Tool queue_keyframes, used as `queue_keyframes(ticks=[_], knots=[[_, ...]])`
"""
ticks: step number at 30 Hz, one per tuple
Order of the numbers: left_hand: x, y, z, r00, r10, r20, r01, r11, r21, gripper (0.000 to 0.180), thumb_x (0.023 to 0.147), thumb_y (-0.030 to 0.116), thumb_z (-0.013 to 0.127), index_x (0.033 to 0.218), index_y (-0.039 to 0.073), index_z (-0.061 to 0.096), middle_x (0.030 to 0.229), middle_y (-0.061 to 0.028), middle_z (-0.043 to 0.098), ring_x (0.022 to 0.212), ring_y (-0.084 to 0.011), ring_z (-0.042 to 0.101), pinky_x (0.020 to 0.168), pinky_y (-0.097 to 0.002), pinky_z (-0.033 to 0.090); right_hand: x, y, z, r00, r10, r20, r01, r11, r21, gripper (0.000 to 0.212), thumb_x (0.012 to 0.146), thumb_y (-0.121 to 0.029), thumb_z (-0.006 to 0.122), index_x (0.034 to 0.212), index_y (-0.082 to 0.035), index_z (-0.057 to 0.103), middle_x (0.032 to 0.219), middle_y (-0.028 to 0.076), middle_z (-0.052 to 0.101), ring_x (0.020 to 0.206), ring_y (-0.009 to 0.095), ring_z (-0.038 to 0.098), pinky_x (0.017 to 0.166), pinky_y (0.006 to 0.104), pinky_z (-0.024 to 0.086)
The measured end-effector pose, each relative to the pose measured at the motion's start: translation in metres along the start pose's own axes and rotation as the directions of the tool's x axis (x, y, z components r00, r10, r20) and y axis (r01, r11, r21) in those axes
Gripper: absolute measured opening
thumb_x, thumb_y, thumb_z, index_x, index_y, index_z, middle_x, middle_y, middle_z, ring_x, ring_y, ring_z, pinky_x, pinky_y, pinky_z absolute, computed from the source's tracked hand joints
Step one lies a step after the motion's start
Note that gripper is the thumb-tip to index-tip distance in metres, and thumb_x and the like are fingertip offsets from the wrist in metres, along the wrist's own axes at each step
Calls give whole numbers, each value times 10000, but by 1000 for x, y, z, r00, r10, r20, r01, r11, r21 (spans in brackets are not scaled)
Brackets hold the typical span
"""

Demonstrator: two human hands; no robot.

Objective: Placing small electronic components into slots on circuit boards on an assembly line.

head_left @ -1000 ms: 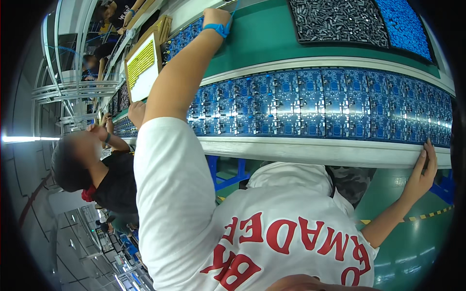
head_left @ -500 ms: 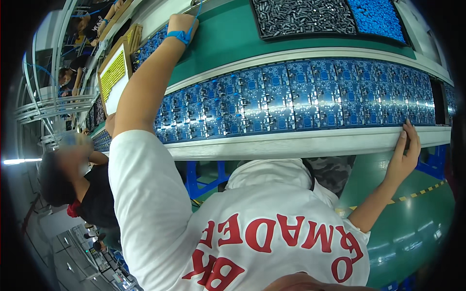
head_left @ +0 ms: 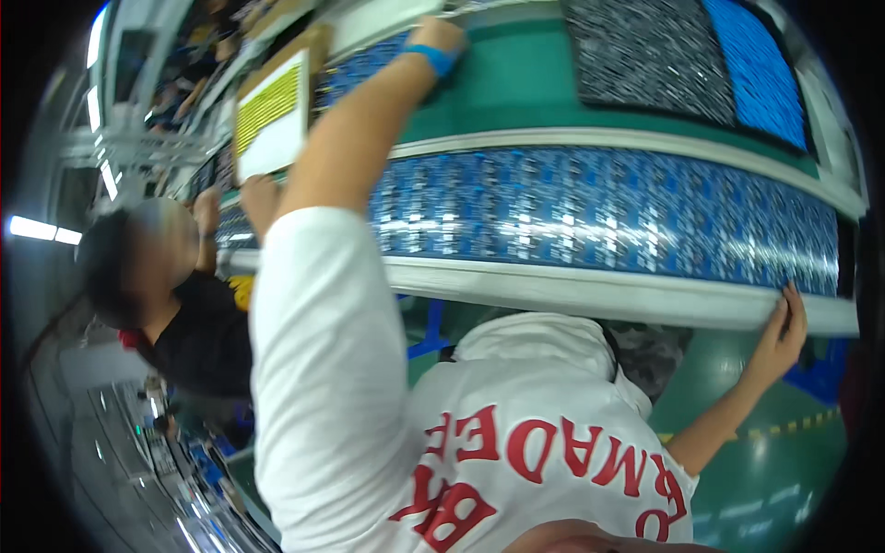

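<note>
My left arm reaches across to the far side of the bench. The left hand (head_left: 438,35), with a blue wristband (head_left: 431,59), is beside the green work surface (head_left: 498,88); its fingers are blurred and turned away. A long row of blue circuit boards (head_left: 553,207) runs across in front of me between pale rails. At the row's right end, my right hand (head_left: 782,336) lies on the near rail (head_left: 590,288) with its fingers stretched out, fingertips by the edge of the boards. I see nothing held in it.
At the back right stand a black tray of small dark cylindrical parts (head_left: 650,60) and a section of blue parts (head_left: 761,69). Left of my arm is a framed white board with yellow parts (head_left: 269,115). A co-worker (head_left: 198,323) in black sits close on my left, hands at the line.
The whole view has swung and blurred, so the bench appears farther right and lower. My left hand stays at the far side and my right hand stays on the near rail.
</note>
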State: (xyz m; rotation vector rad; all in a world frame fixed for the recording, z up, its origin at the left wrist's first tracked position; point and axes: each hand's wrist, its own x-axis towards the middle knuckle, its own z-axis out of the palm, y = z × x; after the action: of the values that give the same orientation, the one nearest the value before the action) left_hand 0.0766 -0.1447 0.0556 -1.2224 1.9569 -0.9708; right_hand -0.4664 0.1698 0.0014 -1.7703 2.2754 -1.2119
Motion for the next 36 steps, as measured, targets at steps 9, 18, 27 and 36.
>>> queue_keyframes(ticks=[9, 18, 27, 36], knots=[[11, 8, -8, 999, 5, 49, 2, 989, -150, 166, 863, 185, 615, 875, 132, 771, 875, -55, 756, 850, -247, 725, 651, -409, 509, 2, 36, -4, 994, -97, 53, 99, 995, -32, 320, 1027, -230, 538, 1221, -1, 651, 1271, 122, 648, 1169, 253, 588, 1010, 352, 437], [-55, 19, -96, 989, -123, -77, 61, 834, -548, 146, 810, 198, 641, 771, 101, 743, 810, -144, 718, 814, -326, 700, 744, -432, 517, 1, 23, -7, 996, -74, 56, 76, 997, -35, 316, 1031, -223, 530, 1224, -2, 647, 1263, 122, 648, 1164, 253, 585, 1009, 349, 431], [-86, 37, -34, 880, -415, -232, -109, 300, -948, 110, 840, 175, 707, 915, 98, 730, 913, -141, 652, 906, -345, 644, 777, -426, 533, 4, 9, -7, 990, -136, 34, 138, 989, -51, 272, 1017, -172, 531, 1172, 11, 659, 1240, 134, 658, 1137, 274, 598, 1000, 356, 421], [-135, 28, -83, 849, -477, -225, -71, 319, -945, 132, 897, 171, 663, 941, 61, 721, 941, -153, 693, 880, -349, 667, 750, -417, 542, 5, 17, -1, 994, -109, 26, 109, 994, -10, 273, 1019, -180, 533, 1190, -14, 667, 1212, 130, 663, 1124, 255, 602, 998, 342, 430]])
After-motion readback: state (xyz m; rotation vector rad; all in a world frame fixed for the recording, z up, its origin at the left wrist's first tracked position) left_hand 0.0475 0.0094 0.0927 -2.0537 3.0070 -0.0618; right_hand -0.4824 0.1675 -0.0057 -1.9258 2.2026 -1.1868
